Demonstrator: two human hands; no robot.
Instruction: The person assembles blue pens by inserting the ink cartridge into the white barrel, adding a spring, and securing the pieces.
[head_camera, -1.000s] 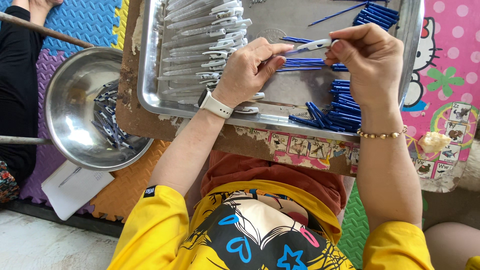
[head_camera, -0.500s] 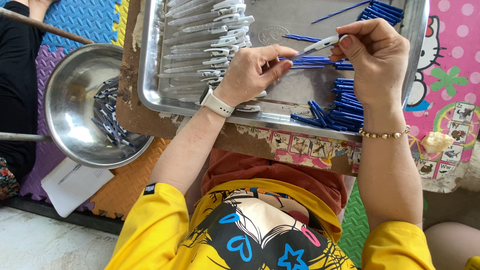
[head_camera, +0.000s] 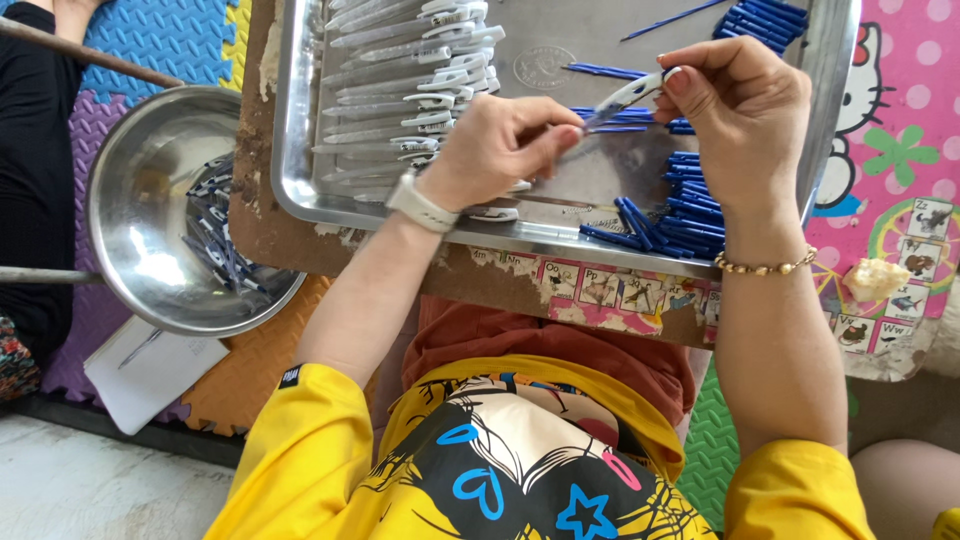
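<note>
Both hands hold one pen (head_camera: 622, 98) above a steel tray (head_camera: 540, 234). My left hand (head_camera: 500, 150), with a white watch on the wrist, pinches the pen's lower end. My right hand (head_camera: 742, 110), with a bead bracelet on the wrist, grips the pen's upper white end. A row of clear pen barrels with white clips (head_camera: 400, 80) lies in the tray's left part. Blue refills (head_camera: 680, 205) are piled in the tray under my right hand, and more blue refills (head_camera: 760, 20) lie at the tray's top right.
The tray rests on a worn board (head_camera: 600, 290) over my lap. A steel bowl (head_camera: 140, 200) holding several finished pens stands on the foam floor mats at the left. A white notebook (head_camera: 140, 370) lies below it. Another person's dark sleeve (head_camera: 35, 150) is at the far left.
My left hand has closed its fingers around the pen's lower end and slid slightly toward my right hand. The pen stays held over the tray.
</note>
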